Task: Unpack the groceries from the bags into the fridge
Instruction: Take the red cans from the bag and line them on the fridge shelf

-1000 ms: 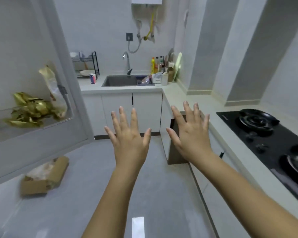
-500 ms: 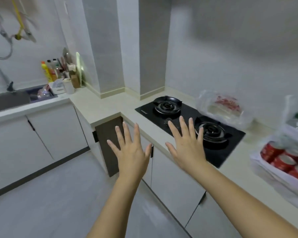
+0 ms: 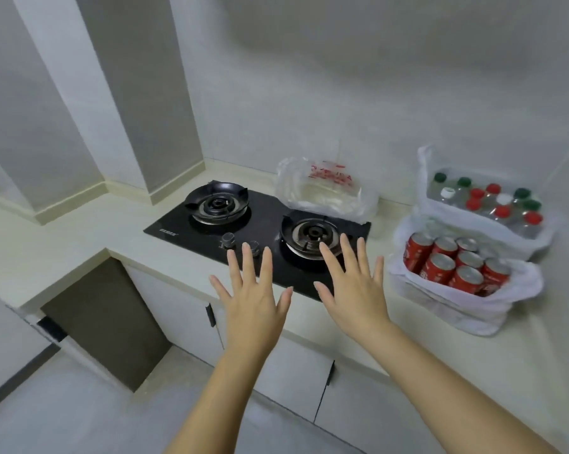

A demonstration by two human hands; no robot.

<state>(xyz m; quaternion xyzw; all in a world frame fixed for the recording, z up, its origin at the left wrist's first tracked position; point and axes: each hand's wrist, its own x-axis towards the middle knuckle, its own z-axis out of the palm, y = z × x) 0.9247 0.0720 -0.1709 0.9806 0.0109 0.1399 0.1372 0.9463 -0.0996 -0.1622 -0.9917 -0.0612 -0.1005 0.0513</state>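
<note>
Head view: left hand (image 3: 253, 303) and right hand (image 3: 355, 290) apart, fingers spread straight, holding nothing, hovering over stove (image 3: 266, 208) front edge. Stove: two burners (image 3: 217, 204), two knobs (image 3: 228, 239). Three bags on counter (image 3: 80, 231):
- clear bag (image 3: 325, 194) behind right burner
- can bag (image 3: 457, 309) right of stove, at least seven red cans (image 3: 437, 268) showing
- bottle bag (image 3: 447, 211) behind it, eleven caps (image 3: 502, 211) showing

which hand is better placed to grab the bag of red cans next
Probably the right. The right hand hovers open and empty beside the bag of red cans; the left hand, also open, is farther off, in front of the gas hob.
</note>
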